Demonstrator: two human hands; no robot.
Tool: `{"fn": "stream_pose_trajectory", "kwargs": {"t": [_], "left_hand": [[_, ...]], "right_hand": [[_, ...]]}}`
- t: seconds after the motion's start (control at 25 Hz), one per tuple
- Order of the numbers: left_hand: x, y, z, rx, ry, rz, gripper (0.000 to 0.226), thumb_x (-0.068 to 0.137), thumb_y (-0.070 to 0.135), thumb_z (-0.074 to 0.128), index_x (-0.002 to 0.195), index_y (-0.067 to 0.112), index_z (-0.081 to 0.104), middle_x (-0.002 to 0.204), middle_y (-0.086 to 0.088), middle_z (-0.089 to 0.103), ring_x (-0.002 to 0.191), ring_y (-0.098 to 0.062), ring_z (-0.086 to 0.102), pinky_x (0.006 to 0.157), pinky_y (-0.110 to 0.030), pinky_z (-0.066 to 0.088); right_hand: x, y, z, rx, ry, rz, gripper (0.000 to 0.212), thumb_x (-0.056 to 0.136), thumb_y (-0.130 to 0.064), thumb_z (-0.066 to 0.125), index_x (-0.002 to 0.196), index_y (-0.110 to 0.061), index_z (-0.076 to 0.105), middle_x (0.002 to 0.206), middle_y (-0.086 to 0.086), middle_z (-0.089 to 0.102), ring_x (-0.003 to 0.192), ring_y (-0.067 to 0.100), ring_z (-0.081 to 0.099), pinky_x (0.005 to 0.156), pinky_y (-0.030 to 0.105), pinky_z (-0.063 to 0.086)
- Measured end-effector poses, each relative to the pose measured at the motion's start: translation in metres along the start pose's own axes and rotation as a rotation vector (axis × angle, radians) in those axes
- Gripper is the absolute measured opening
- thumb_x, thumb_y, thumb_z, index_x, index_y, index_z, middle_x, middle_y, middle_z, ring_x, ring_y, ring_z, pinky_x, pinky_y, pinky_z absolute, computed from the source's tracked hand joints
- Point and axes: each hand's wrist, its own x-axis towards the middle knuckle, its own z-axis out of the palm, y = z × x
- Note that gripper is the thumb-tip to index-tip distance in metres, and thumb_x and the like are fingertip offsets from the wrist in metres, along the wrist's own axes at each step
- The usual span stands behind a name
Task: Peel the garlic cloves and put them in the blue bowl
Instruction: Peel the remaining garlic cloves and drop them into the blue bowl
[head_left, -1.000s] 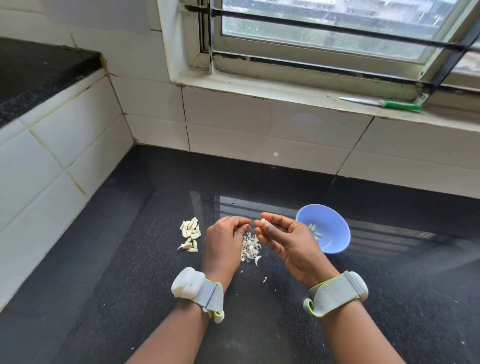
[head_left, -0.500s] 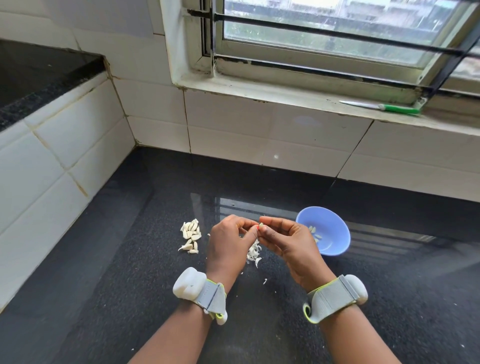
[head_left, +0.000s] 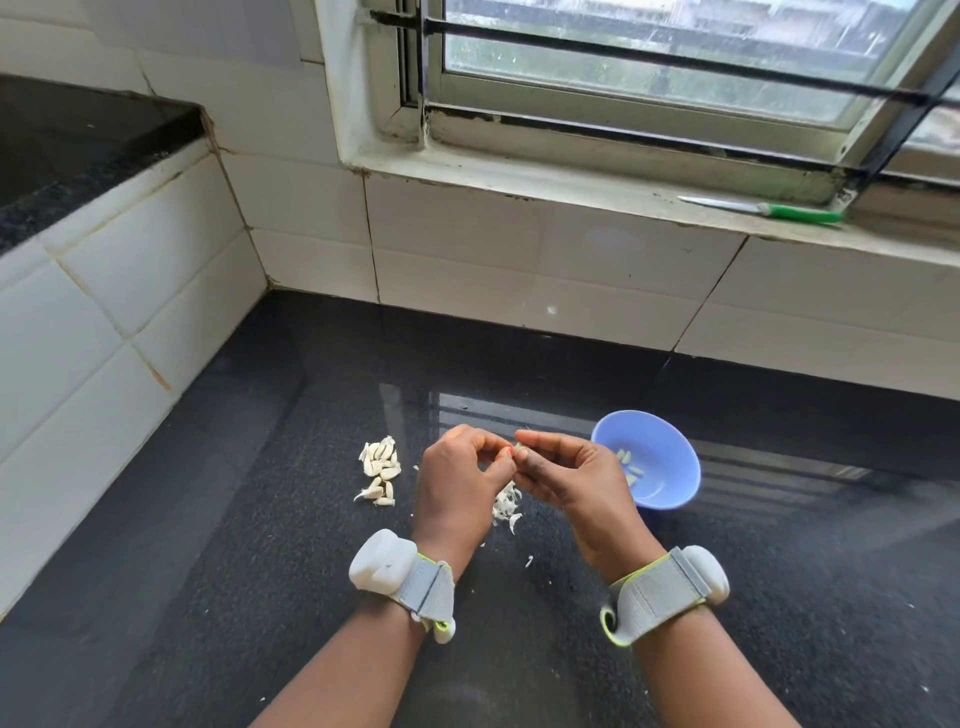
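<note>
So you had that big black counter (head_left: 779, 597) under everything, white tiles behind it and the window (head_left: 675, 67) above. Using the blue bowl (head_left: 655, 457) as the anchor: it sat on the counter with a few peeled cloves (head_left: 629, 467) already inside. Your right hand (head_left: 571, 480) was just left of the bowl, overlapping its rim from this angle, fingers curled and pinching a garlic clove (head_left: 520, 451) at the tips. Your left hand (head_left: 457, 478) was further left of the bowl, fingertips meeting the right hand's, curled in on that same clove, though most of it was hidden so I couldn't tell how much skin was on it. Below the hands, left of the bowl, lay the heap of peels (head_left: 506, 506). Further left again was the pile of unpeeled cloves (head_left: 380, 467). A green-handled knife (head_left: 763, 209) lay on the windowsill, well behind the bowl and off to its right.
</note>
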Motion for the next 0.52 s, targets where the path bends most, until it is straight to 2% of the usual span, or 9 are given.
{"fn": "stream_pose_trajectory", "kwargs": {"t": [0.12, 0.24, 0.32, 0.4, 0.44, 0.52], "left_hand": [[0.003, -0.003, 0.001, -0.070, 0.000, -0.065, 0.003, 0.081, 0.020, 0.070, 0.081, 0.018, 0.071, 0.078, 0.006, 0.066, 0.069, -0.004, 0.059, 0.060, -0.009, 0.042], [0.005, -0.009, 0.001, -0.154, 0.007, -0.137, 0.003, 0.083, 0.018, 0.069, 0.081, 0.018, 0.071, 0.075, 0.003, 0.069, 0.067, -0.010, 0.063, 0.064, -0.022, 0.050], [0.006, -0.013, 0.000, -0.094, -0.009, -0.132, 0.005, 0.084, 0.019, 0.067, 0.082, 0.018, 0.071, 0.079, 0.003, 0.070, 0.070, -0.009, 0.063, 0.067, -0.024, 0.050], [0.004, -0.018, 0.001, 0.070, -0.067, -0.084, 0.011, 0.088, 0.023, 0.063, 0.088, 0.018, 0.072, 0.089, 0.002, 0.068, 0.078, -0.012, 0.061, 0.071, -0.024, 0.046], [0.002, -0.020, 0.002, 0.160, -0.102, -0.050, 0.015, 0.090, 0.026, 0.060, 0.093, 0.018, 0.072, 0.094, 0.002, 0.067, 0.084, -0.015, 0.060, 0.075, -0.026, 0.045], [-0.001, -0.024, 0.004, 0.259, -0.139, -0.009, 0.016, 0.091, 0.031, 0.059, 0.095, 0.022, 0.071, 0.098, 0.004, 0.066, 0.092, -0.017, 0.058, 0.078, -0.029, 0.044]], "right_hand": [[0.000, -0.004, -0.001, 0.114, -0.017, 0.040, 0.024, 0.085, 0.003, 0.066, 0.108, 0.000, 0.068, 0.094, 0.017, 0.074, 0.086, 0.022, 0.072, 0.072, 0.024, 0.059], [0.001, -0.006, -0.002, 0.229, -0.018, 0.092, 0.024, 0.087, 0.005, 0.060, 0.109, -0.002, 0.066, 0.087, 0.014, 0.073, 0.077, 0.017, 0.072, 0.068, 0.022, 0.059], [0.003, -0.011, -0.007, 0.210, 0.022, 0.050, 0.021, 0.089, 0.005, 0.058, 0.105, -0.004, 0.067, 0.083, 0.009, 0.072, 0.071, 0.012, 0.069, 0.066, 0.020, 0.058], [0.005, -0.021, -0.020, 0.079, 0.109, -0.051, 0.019, 0.089, 0.003, 0.060, 0.103, -0.007, 0.068, 0.079, 0.005, 0.071, 0.066, 0.006, 0.066, 0.064, 0.016, 0.055], [0.007, -0.027, -0.031, -0.061, 0.178, -0.107, 0.019, 0.088, 0.001, 0.063, 0.103, -0.009, 0.069, 0.078, 0.004, 0.069, 0.064, 0.005, 0.063, 0.062, 0.015, 0.053], [0.011, -0.036, -0.057, -0.504, 0.369, -0.180, 0.016, 0.086, -0.008, 0.071, 0.100, -0.015, 0.071, 0.076, 0.002, 0.070, 0.062, 0.008, 0.063, 0.061, 0.016, 0.049]]}}
